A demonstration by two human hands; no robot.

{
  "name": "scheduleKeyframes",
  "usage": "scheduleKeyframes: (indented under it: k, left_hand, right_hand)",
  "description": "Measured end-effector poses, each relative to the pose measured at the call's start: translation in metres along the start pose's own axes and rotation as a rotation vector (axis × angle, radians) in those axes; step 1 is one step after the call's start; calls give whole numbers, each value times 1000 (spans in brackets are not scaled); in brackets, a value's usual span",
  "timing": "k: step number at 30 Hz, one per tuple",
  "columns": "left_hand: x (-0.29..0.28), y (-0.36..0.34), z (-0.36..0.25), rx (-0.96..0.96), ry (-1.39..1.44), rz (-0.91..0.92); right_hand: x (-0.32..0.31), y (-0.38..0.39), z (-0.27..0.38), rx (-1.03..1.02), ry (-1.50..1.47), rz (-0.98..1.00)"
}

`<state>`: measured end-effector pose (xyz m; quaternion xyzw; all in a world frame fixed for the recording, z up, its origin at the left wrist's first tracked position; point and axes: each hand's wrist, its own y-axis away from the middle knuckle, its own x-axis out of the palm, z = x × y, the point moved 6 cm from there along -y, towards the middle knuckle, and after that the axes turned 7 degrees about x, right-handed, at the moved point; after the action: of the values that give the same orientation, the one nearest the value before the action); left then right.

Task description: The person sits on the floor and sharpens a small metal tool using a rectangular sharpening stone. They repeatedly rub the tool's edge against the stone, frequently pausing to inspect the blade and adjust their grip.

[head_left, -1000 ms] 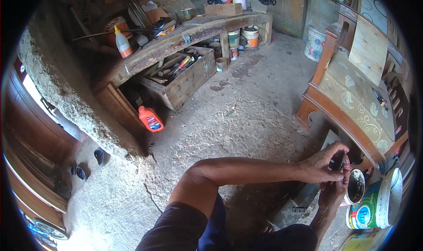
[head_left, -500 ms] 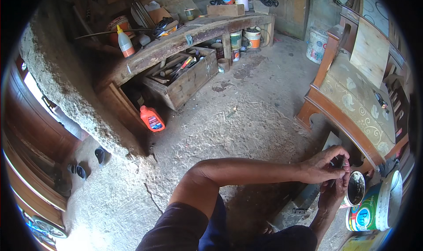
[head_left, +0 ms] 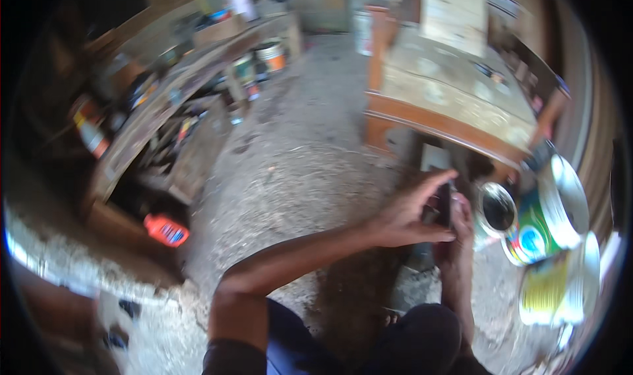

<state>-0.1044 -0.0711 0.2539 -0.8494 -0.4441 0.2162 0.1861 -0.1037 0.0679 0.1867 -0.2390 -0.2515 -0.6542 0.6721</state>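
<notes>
Compared with half a second ago, the view is swung to the right and blurred: the workbench and the red-orange bottle are shifted left, the wooden settee is brought nearer the middle, and a yellow-labelled bucket, cut off before, is now shown almost whole. A small dark object is held in front of the knees, pinched between the thumb and fingers of the left hand. The right hand is pressed against its right side; whether its fingers are closed on it cannot be told. To the right, a white pail with dark contents and a green-labelled bucket are crowded near the settee. A pale board is partly hidden behind the left hand.
</notes>
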Motion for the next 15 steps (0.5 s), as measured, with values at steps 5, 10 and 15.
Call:
scheduleKeyframes:
  k: [5, 10, 15]
  left_hand:
    - [4, 0, 23, -129, 185, -86]
    - [4, -2, 25, -126, 199, -8]
    - [6, 3, 31, -93, 34, -55]
  right_hand:
    - [-1, -1, 0, 142, -57, 37]
    - [2, 2, 4, 85, 9, 72]
    - [3, 4, 0, 129, 29, 34]
